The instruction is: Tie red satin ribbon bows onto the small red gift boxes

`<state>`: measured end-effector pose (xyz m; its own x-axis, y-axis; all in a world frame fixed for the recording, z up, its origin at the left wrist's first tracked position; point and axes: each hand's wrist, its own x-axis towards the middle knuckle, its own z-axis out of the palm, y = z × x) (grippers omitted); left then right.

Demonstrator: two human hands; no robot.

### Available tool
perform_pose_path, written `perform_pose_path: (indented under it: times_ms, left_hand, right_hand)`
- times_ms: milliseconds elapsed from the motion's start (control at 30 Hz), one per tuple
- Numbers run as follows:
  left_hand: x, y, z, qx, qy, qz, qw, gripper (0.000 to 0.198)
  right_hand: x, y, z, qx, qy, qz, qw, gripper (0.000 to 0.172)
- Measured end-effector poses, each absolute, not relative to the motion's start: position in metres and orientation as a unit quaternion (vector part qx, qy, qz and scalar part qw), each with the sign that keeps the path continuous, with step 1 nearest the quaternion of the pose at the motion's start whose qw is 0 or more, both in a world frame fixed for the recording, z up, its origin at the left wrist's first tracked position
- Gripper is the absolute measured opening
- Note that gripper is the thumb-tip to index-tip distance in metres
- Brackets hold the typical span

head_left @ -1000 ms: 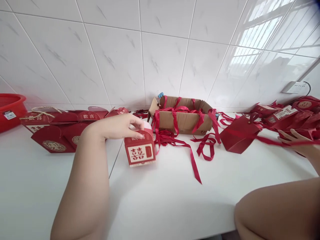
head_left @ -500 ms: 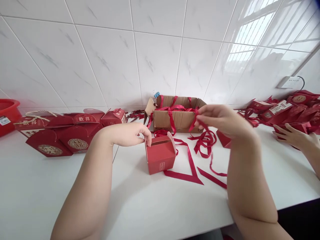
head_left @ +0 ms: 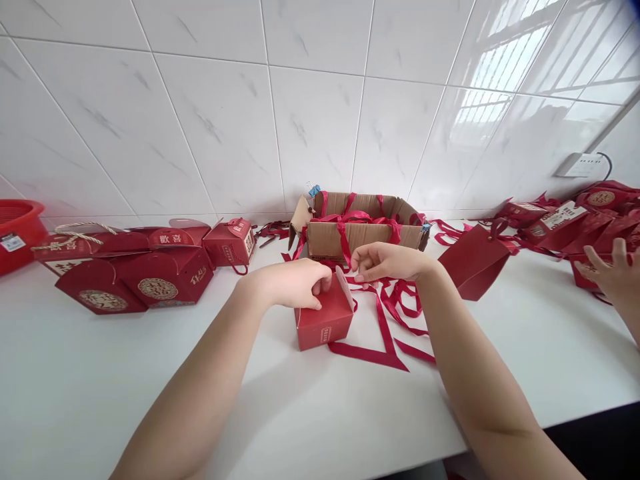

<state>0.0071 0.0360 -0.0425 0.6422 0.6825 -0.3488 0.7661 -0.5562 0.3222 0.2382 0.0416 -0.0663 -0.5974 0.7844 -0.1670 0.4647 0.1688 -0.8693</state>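
A small red gift box (head_left: 324, 320) stands on the white counter (head_left: 300, 413) in front of me. My left hand (head_left: 295, 283) rests on its top with the fingers curled over the pink-edged handle flap. My right hand (head_left: 385, 262) hovers just right of that flap, its fingers pinched on a red ribbon (head_left: 380, 337) that trails down onto the counter beside the box. Behind both hands sits an open cardboard box (head_left: 363, 233) draped with more red ribbons.
Several red gift boxes (head_left: 130, 267) lie at the left, near a red basket (head_left: 17, 230). A red paper bag (head_left: 473, 260) and more red boxes (head_left: 575, 223) sit at the right. Another person's hand (head_left: 613, 277) shows at the right edge.
My right hand has come down and left with the ribbon, from beside the cardboard box to the gift box's flap. My left hand has shifted onto the box top.
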Motion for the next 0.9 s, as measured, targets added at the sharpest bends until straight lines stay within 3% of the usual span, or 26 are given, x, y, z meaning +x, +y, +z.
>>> perform_pose_path:
  times_ms: [367, 600, 800, 900]
  left_hand:
    - [0.006, 0.035, -0.041, 0.881, 0.410, -0.085, 0.221, 0.020]
    - [0.007, 0.036, -0.041, 0.871, 0.436, -0.032, 0.223, 0.037]
    - [0.011, 0.038, -0.044, 0.879, 0.421, 0.027, 0.221, 0.020]
    - [0.007, 0.037, -0.041, 0.885, 0.398, 0.069, 0.230, 0.014]
  right_hand:
    - [0.227, 0.046, -0.072, -0.376, -0.718, 0.548, 0.207, 0.021]
    - [0.219, 0.044, -0.071, -0.381, -0.714, 0.549, 0.210, 0.015]
    - [0.219, 0.043, -0.069, -0.389, -0.724, 0.532, 0.205, 0.016]
    - [0.217, 0.043, -0.070, -0.411, -0.741, 0.470, 0.246, 0.015]
